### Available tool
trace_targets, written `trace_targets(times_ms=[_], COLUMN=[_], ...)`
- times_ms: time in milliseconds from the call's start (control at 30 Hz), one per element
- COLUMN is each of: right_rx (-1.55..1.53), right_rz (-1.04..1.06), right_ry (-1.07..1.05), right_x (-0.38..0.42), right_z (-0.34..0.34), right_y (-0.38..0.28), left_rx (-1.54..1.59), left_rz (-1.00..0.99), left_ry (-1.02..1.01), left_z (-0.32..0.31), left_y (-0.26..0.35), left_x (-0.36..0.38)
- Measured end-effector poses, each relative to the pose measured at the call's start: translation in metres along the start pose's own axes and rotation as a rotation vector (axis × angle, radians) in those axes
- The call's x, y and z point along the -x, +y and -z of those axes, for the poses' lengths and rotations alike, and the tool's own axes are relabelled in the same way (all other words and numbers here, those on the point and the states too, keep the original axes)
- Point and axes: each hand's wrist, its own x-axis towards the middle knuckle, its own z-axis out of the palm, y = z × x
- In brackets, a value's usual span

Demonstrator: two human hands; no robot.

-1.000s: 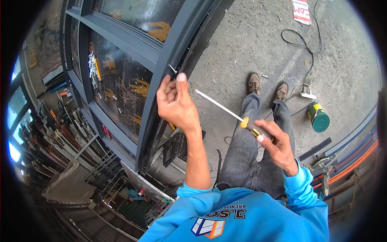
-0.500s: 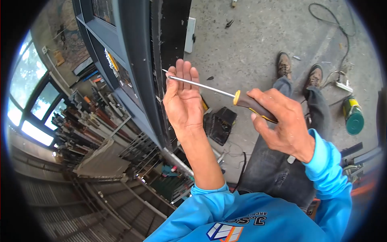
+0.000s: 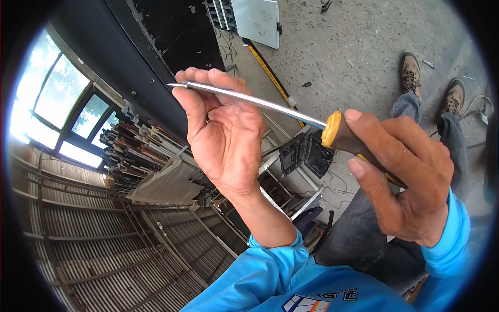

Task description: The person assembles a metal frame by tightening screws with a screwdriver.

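Observation:
My right hand (image 3: 410,169) grips a screwdriver (image 3: 265,104) by its dark handle with a yellow collar. Its long steel shaft points left across the palm of my left hand (image 3: 228,140). At the tip, a small pointed metal piece that looks like a screw (image 3: 178,85) lines up with the shaft. The thumb and fingertips of my left hand pinch around that joint, palm facing up. Just beyond the fingertips stands a dark metal frame (image 3: 150,78); I see a gap between it and the screw.
A yellow spirit level (image 3: 267,73) lies on the concrete floor beside a pale panel (image 3: 257,23). Below it sits an open black tool case (image 3: 306,156). Lengths of metal profile (image 3: 138,151) are stacked at the left. Cables trail near my shoes (image 3: 410,73).
The view has shifted, and both hands with the screwdriver appear closer. My left fingers, stretched out before, have curled in around the screwdriver's tip and the screw.

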Motion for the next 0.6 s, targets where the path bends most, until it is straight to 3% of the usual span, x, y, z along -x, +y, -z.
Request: trace_targets(times_ms=[100, 200, 367, 400, 500, 600], right_rx=[0.026, 0.051, 0.092, 0.105, 0.137, 0.163], right_rz=[0.008, 0.009, 0.003, 0.0, -0.011, -0.025], right_ry=[0.003, -0.005, 0.017, 0.013, 0.004, 0.005], right_x=[0.0, 0.0, -0.009, -0.011, -0.014, -0.015], right_z=[-0.003, -0.006, -0.016, -0.016, -0.016, -0.019], right_y=[-0.002, -0.01, -0.033, -0.038, -0.054, -0.066], left_rx=[-0.032, -0.208, 0.003, -0.11, -0.109, 0.001], left_rz=[0.043, 0.218, -0.053, 0.022, -0.063, 0.002], left_ry=[-0.019, -0.092, 0.027, 0.024, 0.028, 0.012], left_z=[0.006, 0.006, -0.007, -0.008, -0.012, -0.018], left_y=[0.008, 0.019, 0.015, 0.02, 0.03, 0.037], left_x=[0.0, 0.001, 0.012, 0.014, 0.015, 0.016])
